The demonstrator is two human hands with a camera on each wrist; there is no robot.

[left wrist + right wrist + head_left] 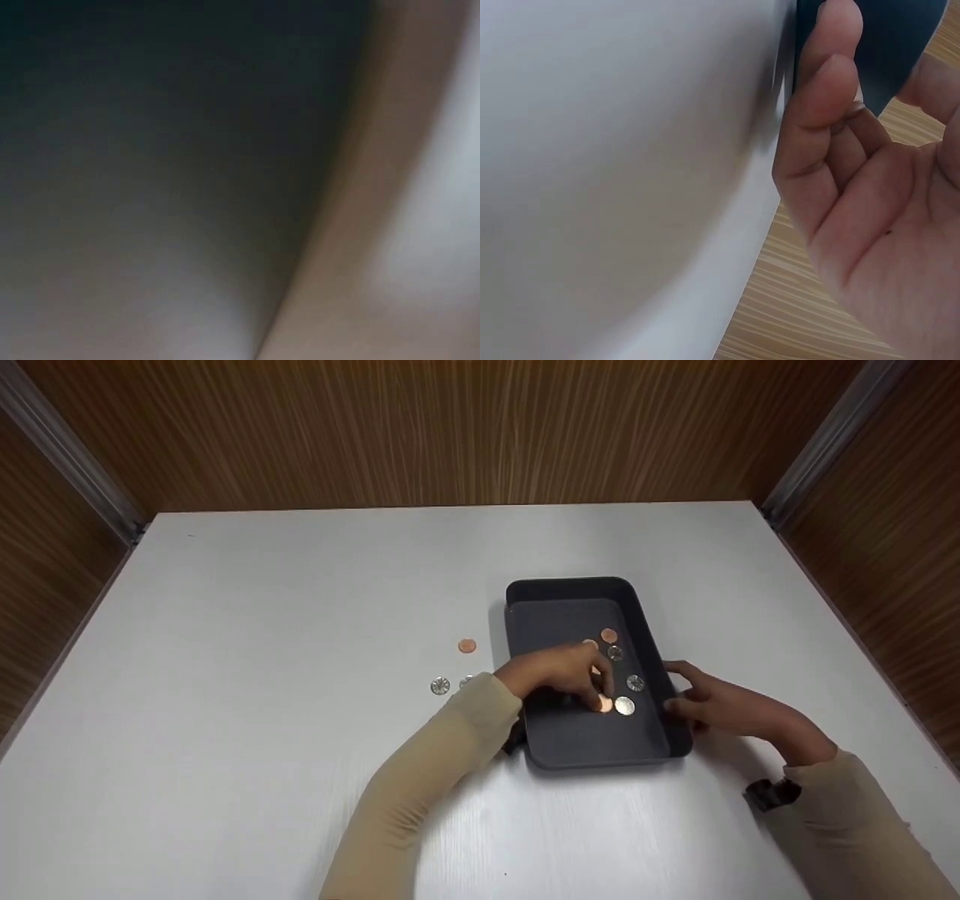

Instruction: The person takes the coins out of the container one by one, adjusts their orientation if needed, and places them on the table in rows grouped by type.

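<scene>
While your head camera looks down on the smooth white table (300,780), the dark grey rectangular plastic tray (570,735) lies right of centre with rounded corners and a matt floor, its long axis running away from you and leaning slightly left at the far end. Your left hand (559,675) reaches in over the tray's left wall, fingers curled downward and pinching a copper-coloured round coin (604,703) just above the floor. Touching or just beside that coin lies a shiny silver round coin (625,706); three or four more flat discs, copper and silver, sit farther up the tray floor. Your right hand (712,705) rests against the tray's right wall, thumb and fingers lightly bent on the rim. On the table left of the tray lie a lone copper coin (466,646) and a ribbed silver coin (440,685), with another silver one half hidden by your beige sleeve (420,787). Wood-grain panels stand around the table.

Your left wrist camera gives only a blur of dark grey and pale tones; you cannot tell anything of the grip from it.

Your right wrist camera shows your right hand's palm (885,225) with fingers relaxed, fingertips pressing the tray's dark side wall (804,45), which meets the white table top.
</scene>
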